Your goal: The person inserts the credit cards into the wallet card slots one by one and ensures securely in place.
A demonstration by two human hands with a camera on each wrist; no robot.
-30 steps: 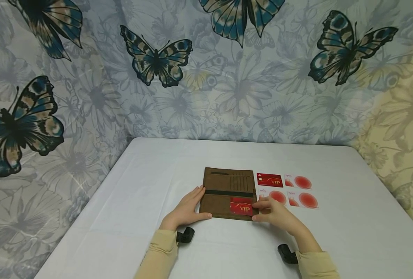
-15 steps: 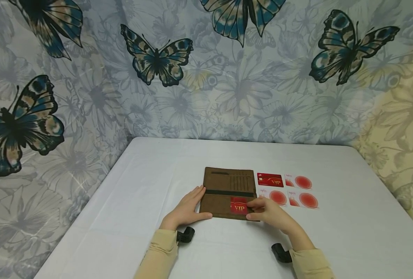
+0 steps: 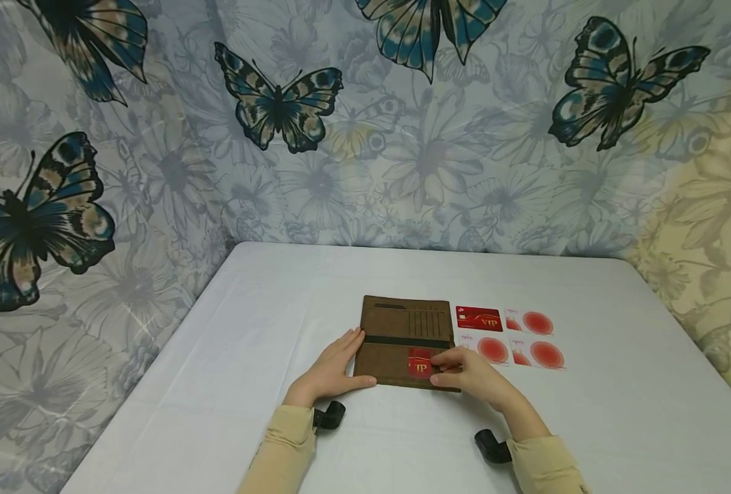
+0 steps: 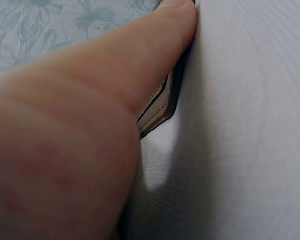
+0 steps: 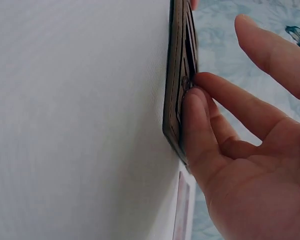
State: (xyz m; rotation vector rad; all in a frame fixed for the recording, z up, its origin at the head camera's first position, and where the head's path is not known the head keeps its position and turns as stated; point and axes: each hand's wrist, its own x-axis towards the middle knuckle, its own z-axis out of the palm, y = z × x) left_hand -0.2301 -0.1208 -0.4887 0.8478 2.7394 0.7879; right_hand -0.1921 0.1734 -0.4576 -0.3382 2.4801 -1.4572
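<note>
Nearest us, two pale yellow sleeves (image 3: 282, 446) reach in, a black device (image 3: 492, 447) strapped at each wrist. Here's the left hand (image 3: 328, 370), fingers stretched out and resting against the left side of the brown wallet (image 3: 385, 365), its thumb laid along the near left corner. Over to the right hand (image 3: 476, 377): thumb and forefinger are pinching the right end of a red card (image 3: 420, 363) on the wallet's near half! Part of the lettering shows beside the fingertips (how much of the card sits inside a pocket, I can't tell). The right wrist view has that pinch right up against the wallet's edge.

The wallet lies spread flat on the white table (image 3: 186, 398), a dark band (image 3: 409, 342) running across its middle, and beyond that, the far half with its row of card slots (image 3: 424, 322). Just to the right, four more cards in two rows: white cards (image 3: 537, 354) with red discs in the near pair, then a red VIP card (image 3: 479, 318) beside another white one. And at the back, the floral wall covering (image 3: 402, 199), big blue-and-tan butterflies (image 3: 278, 103) spread across it.
</note>
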